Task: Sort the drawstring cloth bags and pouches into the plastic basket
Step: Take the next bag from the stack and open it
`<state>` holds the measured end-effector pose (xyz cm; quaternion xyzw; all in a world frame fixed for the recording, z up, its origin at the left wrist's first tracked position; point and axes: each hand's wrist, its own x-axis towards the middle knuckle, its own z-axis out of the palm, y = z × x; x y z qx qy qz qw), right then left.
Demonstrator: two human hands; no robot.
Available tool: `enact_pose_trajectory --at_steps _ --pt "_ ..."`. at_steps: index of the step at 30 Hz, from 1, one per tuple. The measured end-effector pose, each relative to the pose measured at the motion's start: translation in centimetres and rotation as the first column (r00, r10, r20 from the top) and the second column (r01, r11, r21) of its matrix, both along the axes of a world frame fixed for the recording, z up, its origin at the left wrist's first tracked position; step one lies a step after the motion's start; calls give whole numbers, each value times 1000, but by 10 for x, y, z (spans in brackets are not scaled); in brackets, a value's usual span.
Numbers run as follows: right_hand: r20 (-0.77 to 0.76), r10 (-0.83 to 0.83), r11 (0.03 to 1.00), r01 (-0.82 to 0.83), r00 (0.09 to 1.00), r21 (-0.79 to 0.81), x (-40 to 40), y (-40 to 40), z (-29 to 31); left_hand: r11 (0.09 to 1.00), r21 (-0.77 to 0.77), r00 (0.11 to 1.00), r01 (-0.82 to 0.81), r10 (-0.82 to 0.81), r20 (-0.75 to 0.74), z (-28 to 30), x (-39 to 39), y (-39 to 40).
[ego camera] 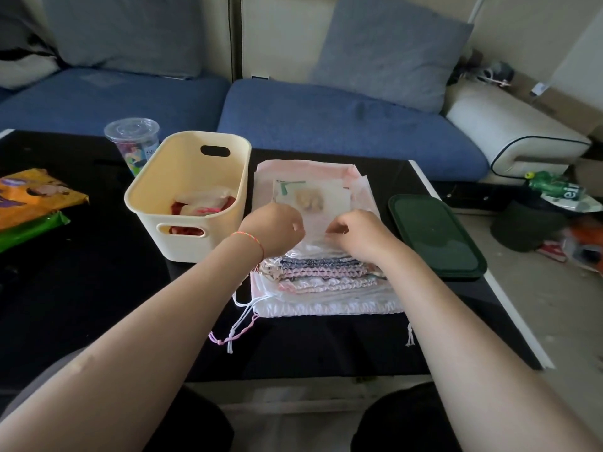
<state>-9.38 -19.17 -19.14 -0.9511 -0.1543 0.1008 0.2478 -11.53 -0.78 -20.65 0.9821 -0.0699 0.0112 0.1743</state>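
Hands, left (277,228) and right (355,234), both pinch top pouch (313,203) of stack (326,275) beside basket (182,190), mid black table (81,288); blue sofa (326,119) behind.

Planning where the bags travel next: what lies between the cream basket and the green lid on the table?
In the head view, the stack of drawstring bags lies between the basket and the green lid, with the left hand and right hand on it.

Showing as smooth matt cream plastic basket (187,177), thin pale cloth bags (313,275) with puckered woven hems, glossy black table (98,288), clear plastic cup (132,138), matt dark green plastic lid (435,234), shiny packets (29,197).
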Motion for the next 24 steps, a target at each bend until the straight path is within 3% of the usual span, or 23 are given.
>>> enact_pose_trajectory --at_steps 3,7,11,16,20,24 --pt "111 -8 999 14 994 -51 4 -2 -3 993 -61 994 -100 103 41 -6 3 1" --pt "288 -109 991 81 952 107 4 -2 -3 943 -317 991 -104 123 42 0 3 0" --pt "289 -145 973 83 946 216 4 -3 0 927 -363 980 -92 149 133 3 1 2" --pt "242 -119 986 87 963 141 4 -9 2 801 -561 969 -209 247 -7 0 6 4" --pt "325 -162 986 137 932 98 10 -17 -2 765 -592 963 -253 260 -75 2 7 4" --pt "358 -182 983 165 916 79 11 -24 -5 826 -493 952 -273 307 -13 1 7 4"
